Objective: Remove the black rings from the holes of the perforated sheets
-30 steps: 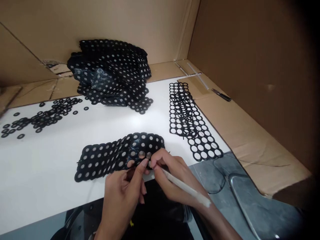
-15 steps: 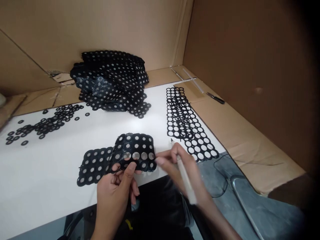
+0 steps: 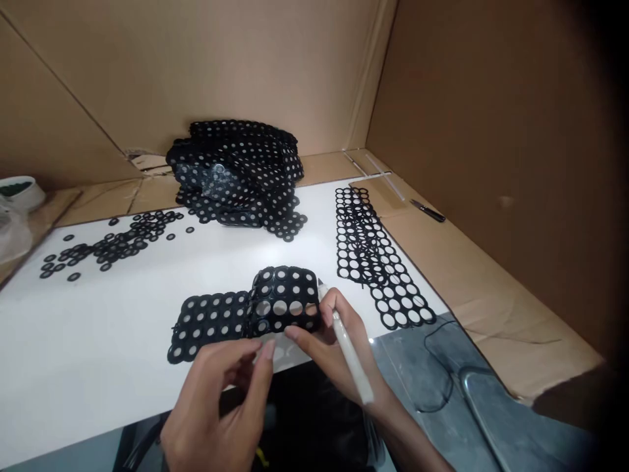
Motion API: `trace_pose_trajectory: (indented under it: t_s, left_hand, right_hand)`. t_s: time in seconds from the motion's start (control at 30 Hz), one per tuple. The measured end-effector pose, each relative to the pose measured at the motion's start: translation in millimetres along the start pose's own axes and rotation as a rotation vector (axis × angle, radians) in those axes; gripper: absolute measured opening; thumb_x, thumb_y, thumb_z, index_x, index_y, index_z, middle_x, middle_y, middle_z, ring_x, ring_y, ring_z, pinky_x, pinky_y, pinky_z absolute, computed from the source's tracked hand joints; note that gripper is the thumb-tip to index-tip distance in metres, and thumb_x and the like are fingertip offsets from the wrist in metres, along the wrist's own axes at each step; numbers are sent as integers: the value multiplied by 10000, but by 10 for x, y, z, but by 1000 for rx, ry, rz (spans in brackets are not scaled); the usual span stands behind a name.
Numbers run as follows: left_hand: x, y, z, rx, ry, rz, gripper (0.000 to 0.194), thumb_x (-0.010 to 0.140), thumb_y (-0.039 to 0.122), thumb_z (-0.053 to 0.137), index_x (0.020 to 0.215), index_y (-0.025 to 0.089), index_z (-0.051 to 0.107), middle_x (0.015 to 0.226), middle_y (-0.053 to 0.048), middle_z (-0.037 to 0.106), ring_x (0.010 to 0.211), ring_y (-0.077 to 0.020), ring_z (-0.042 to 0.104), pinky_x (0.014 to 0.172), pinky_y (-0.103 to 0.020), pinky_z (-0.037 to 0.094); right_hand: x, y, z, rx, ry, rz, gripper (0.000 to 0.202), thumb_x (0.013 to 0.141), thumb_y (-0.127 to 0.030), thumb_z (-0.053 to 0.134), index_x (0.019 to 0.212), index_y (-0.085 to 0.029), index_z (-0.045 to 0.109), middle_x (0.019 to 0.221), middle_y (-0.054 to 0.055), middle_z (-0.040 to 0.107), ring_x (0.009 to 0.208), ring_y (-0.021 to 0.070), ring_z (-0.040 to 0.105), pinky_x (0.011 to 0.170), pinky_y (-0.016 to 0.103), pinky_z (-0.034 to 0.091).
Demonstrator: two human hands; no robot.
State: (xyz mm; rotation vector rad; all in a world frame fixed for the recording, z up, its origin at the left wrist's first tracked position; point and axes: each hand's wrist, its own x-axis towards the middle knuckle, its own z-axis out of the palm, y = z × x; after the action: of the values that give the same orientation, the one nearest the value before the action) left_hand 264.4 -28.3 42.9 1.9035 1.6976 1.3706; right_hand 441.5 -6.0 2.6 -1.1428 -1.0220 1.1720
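Note:
A black rubbery sheet of joined rings (image 3: 209, 321) lies on the white tabletop; its right part curls upward and shows several larger holes in one row. My right hand (image 3: 344, 341) grips a white pen-like tool (image 3: 351, 357) whose dark tip points away from me. The thumb and fingers of that hand are also at the sheet's right and lower edge. My left hand (image 3: 221, 400) is just below the sheet's near edge, thumb and forefinger tips brought close together. Whether a small piece is between them I cannot make out.
Loose black rings (image 3: 122, 242) are scattered at the left. A heap of dotted black sheets (image 3: 236, 170) stands at the back. Punched-out lattice sheets (image 3: 363, 242) lie at the right, near a dark-handled knife (image 3: 428, 210) on cardboard. A white bowl (image 3: 29, 193) is far left.
My left hand has let go of the sheet and drawn back toward me. My right hand has moved to the sheet's right edge with the tool. The view has shifted slightly left.

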Motion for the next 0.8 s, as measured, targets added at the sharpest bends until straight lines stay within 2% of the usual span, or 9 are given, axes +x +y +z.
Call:
trace_pose_trajectory:
  t_s: [0.07,0.13,0.3,0.37,0.53,0.6,0.67,0.73,0.8]
  left_hand:
    - [15,20,11,14,8,175,91,1003,274,770,1077,259,821,1036,-37,834,885,-209,780,862,-311,641]
    - [33,6,44,-10,-65,199,132,1012,257,768,1122,283,836,1147,-36,841,1006,-219,803,915,-307,657]
    - [56,-66,128,-148,-147,-198,142,968,422,827,1065,331,877,1097,17,864,956,-203,844,837,-254,707]
    - [60,-69,142,-188,-181,-247,135,960,430,825,1019,330,893,1046,14,874,936,-218,853,811,-266,719]
    - [10,-33,165,-160,-162,-73,156,1010,288,739,1109,274,860,1138,-25,863,996,-222,840,925,-309,702]
    - [-21,-27,185,-168,-186,-30,177,1023,249,711,1149,259,835,1129,-30,861,964,-207,836,902,-295,693]
    - [-37,-34,203,-212,-242,-121,181,1043,278,684,1170,258,812,1035,-24,861,893,-198,834,780,-264,688]
    - [-31,-58,207,-281,-267,-302,191,1067,336,651,1179,249,778,911,-14,842,838,-197,827,684,-245,668]
    - [-15,-99,187,-369,-270,-428,207,1092,372,612,1187,236,736,852,-6,819,825,-190,818,714,-248,667]
  right_hand:
    - [-11,-4,9,40,-7,-1,514,925,-255,880,887,-263,368,865,-40,614,727,145,508,631,248,424]
    - [-25,-16,10,93,-19,-12,497,951,-245,862,889,-264,369,868,-36,640,727,145,537,633,246,442]
    - [-63,-4,-60,115,-80,-73,465,978,-245,847,898,-267,390,1051,30,751,914,198,707,753,301,557]
    - [-70,16,-94,62,-93,-75,469,981,-258,846,893,-270,385,1096,51,760,960,221,733,781,332,582]
    - [-61,-30,-90,19,-79,-50,518,949,-293,876,872,-275,364,1018,40,768,891,221,743,721,328,593]
    - [-54,-77,-75,26,-65,-36,540,924,-316,897,850,-270,364,957,23,766,852,218,743,715,324,597]
    - [-48,-106,-78,18,-44,-25,561,903,-342,912,836,-267,360,920,15,753,828,219,734,698,317,590]
    - [-43,-104,-97,7,-23,-16,568,897,-358,917,843,-267,359,920,13,737,815,213,709,671,301,564]
    - [-41,-82,-116,-3,-19,-4,558,911,-367,908,866,-271,360,958,20,732,820,212,690,656,293,544]
